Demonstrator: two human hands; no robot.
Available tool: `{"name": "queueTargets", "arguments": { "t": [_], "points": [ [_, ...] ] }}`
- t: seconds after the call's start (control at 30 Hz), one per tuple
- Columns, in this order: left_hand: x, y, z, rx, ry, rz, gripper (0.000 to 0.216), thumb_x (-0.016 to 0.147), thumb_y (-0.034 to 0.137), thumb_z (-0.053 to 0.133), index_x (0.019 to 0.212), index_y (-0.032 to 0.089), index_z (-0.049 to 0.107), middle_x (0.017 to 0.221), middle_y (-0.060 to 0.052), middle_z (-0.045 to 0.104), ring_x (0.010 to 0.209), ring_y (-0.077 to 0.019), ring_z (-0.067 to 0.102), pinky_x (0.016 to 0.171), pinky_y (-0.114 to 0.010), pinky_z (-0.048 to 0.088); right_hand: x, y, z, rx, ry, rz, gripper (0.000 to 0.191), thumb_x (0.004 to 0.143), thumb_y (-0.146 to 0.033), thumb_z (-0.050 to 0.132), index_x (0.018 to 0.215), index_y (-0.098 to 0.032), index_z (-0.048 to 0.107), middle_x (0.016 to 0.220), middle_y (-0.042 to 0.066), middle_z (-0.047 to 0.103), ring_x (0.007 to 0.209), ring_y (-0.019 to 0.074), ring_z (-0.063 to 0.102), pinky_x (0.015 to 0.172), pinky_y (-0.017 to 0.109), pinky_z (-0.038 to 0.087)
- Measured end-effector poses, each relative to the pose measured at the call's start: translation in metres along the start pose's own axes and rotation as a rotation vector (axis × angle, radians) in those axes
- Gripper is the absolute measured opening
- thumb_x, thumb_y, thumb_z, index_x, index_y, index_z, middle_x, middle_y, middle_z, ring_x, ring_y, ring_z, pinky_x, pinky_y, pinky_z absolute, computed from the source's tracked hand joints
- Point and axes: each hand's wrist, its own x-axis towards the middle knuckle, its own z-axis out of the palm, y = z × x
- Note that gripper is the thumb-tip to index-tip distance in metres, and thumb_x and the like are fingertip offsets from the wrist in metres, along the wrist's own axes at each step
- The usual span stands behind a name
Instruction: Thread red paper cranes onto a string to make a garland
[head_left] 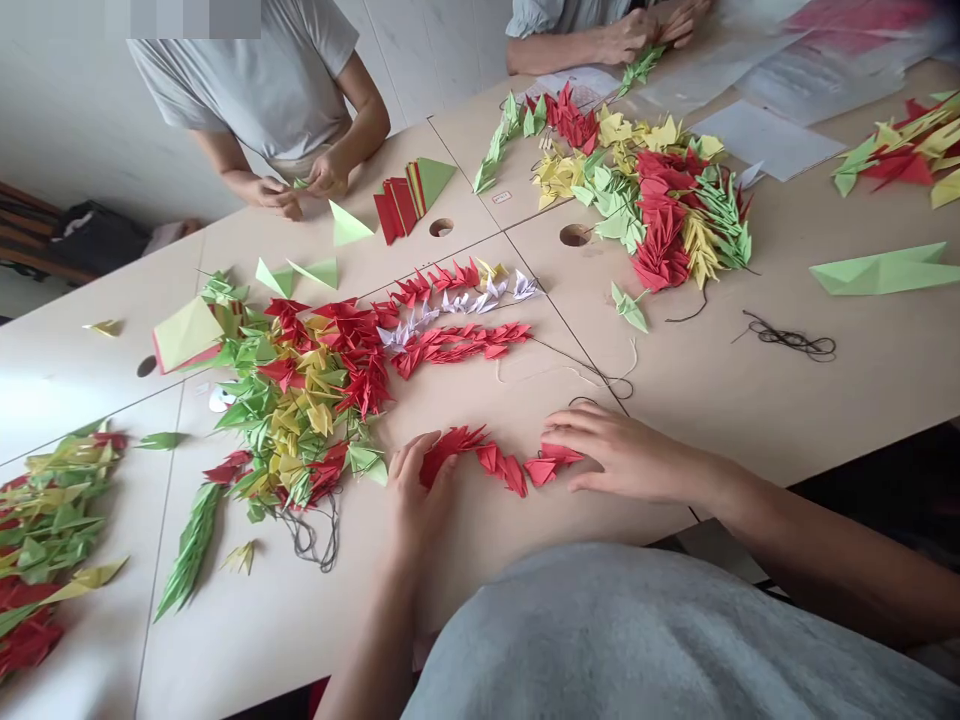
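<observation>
A short string of red folded-paper cranes [504, 468] lies on the table in front of me. My left hand [421, 495] curls around its left end, thumb on one side and fingers on the other. At the right end, my right hand [611, 450] rests with fingers spread and thumb apart, its fingertips touching the last red crane. Just beyond lie strings of red cranes [461, 345] and white cranes [442, 310]. They run into a large heap of green, yellow and red cranes [307, 400] left of my left hand.
Across the table a person [326, 175] folds green paper beside fanned red and green sheets [412, 200]. Another person's hands [649, 30] hold green cranes. A second crane heap [660, 200], a black cord bundle [791, 335] and a folded green sheet [889, 270] lie right.
</observation>
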Motion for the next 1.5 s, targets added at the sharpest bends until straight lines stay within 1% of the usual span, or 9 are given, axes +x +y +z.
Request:
{"name": "queueTargets", "arguments": {
  "t": [0.13, 0.3, 0.47, 0.63, 0.83, 1.03, 1.17, 1.37, 1.5],
  "points": [
    [-0.001, -0.004, 0.0, 0.041, 0.055, 0.039, 0.023, 0.09, 0.031, 0.056, 0.109, 0.021, 0.067, 0.106, -0.009, 0.071, 0.101, -0.0235, 0.065, 0.09, -0.04, 0.052, 0.011, 0.01, -0.003, -0.008, 0.0, -0.033, 0.019, 0.086, -0.015, 0.061, 0.101, -0.02, 0.07, 0.111, 0.009, 0.069, 0.103, 0.0253, 0.062, 0.089, 0.042, 0.053],
    [-0.001, -0.011, 0.001, 0.068, 0.125, 0.038, 0.022, 0.09, 0.027, 0.055, 0.107, 0.02, 0.066, 0.104, -0.008, 0.071, 0.099, -0.023, 0.065, 0.089, -0.039, 0.051, 0.019, 0.028, -0.023, -0.046, 0.024, 0.064, 0.021, 0.086, -0.009, 0.051, 0.094, -0.018, 0.068, 0.099, 0.009, 0.07, 0.098, 0.0261, 0.062, 0.086, 0.043, 0.052],
    [0.0, -0.013, 0.001, 0.037, 0.135, 0.01, 0.022, 0.09, 0.025, 0.055, 0.108, 0.02, 0.066, 0.104, -0.007, 0.07, 0.098, -0.0218, 0.063, 0.089, -0.037, 0.051, 0.022, 0.027, -0.033, -0.069, 0.027, 0.08, 0.022, 0.085, -0.014, 0.054, 0.102, -0.021, 0.068, 0.107, 0.008, 0.069, 0.103, 0.0265, 0.062, 0.09, 0.045, 0.052],
    [0.004, -0.009, 0.0, 0.006, 0.093, -0.036, 0.022, 0.089, 0.026, 0.055, 0.109, 0.021, 0.065, 0.103, -0.007, 0.069, 0.095, -0.0214, 0.063, 0.084, -0.035, 0.051, 0.029, 0.014, -0.019, -0.111, 0.13, -0.044, 0.033, 0.089, -0.027, 0.062, 0.121, -0.024, 0.065, 0.123, 0.01, 0.066, 0.118, 0.0283, 0.058, 0.1, 0.048, 0.047],
    [0.01, -0.007, 0.003, -0.001, 0.075, -0.02, 0.022, 0.088, 0.028, 0.057, 0.106, 0.021, 0.067, 0.102, -0.007, 0.071, 0.095, -0.023, 0.062, 0.084, -0.037, 0.05, 0.044, 0.014, 0.004, -0.175, 0.185, -0.14, 0.021, 0.092, -0.019, 0.057, 0.105, -0.024, 0.073, 0.11, 0.008, 0.073, 0.11, 0.0274, 0.061, 0.092, 0.046, 0.05],
    [0.01, -0.007, 0.004, -0.008, 0.067, -0.027, 0.021, 0.089, 0.028, 0.056, 0.105, 0.022, 0.067, 0.103, -0.006, 0.071, 0.095, -0.023, 0.062, 0.086, -0.037, 0.049, 0.042, 0.012, 0.001, -0.203, 0.238, -0.143, 0.022, 0.093, -0.017, 0.054, 0.102, -0.02, 0.074, 0.11, 0.009, 0.073, 0.11, 0.0277, 0.06, 0.096, 0.048, 0.048],
    [0.011, -0.005, 0.003, -0.02, 0.072, -0.021, 0.02, 0.088, 0.028, 0.057, 0.103, 0.021, 0.067, 0.101, -0.006, 0.072, 0.092, -0.0228, 0.062, 0.084, -0.037, 0.049, 0.041, 0.003, 0.004, -0.268, 0.205, -0.238, 0.024, 0.092, -0.021, 0.058, 0.113, -0.019, 0.071, 0.123, 0.01, 0.069, 0.121, 0.0321, 0.055, 0.103, 0.057, 0.043],
    [0.011, -0.005, 0.002, -0.016, 0.063, -0.015, 0.019, 0.089, 0.028, 0.057, 0.103, 0.021, 0.068, 0.102, -0.006, 0.072, 0.095, -0.0231, 0.062, 0.085, -0.037, 0.049, 0.041, -0.002, 0.01, -0.294, 0.177, -0.206, 0.019, 0.093, -0.021, 0.057, 0.098, -0.017, 0.075, 0.117, 0.01, 0.073, 0.121, 0.033, 0.057, 0.104, 0.056, 0.044],
    [0.01, -0.007, 0.003, -0.019, 0.061, -0.005, 0.019, 0.089, 0.028, 0.058, 0.104, 0.021, 0.068, 0.101, -0.006, 0.072, 0.095, -0.0228, 0.061, 0.086, -0.036, 0.048, 0.041, -0.01, 0.008, -0.309, 0.187, -0.251, 0.026, 0.09, -0.022, 0.062, 0.115, -0.017, 0.07, 0.127, 0.013, 0.067, 0.125, 0.0321, 0.054, 0.107, 0.056, 0.042]
  ]
}}
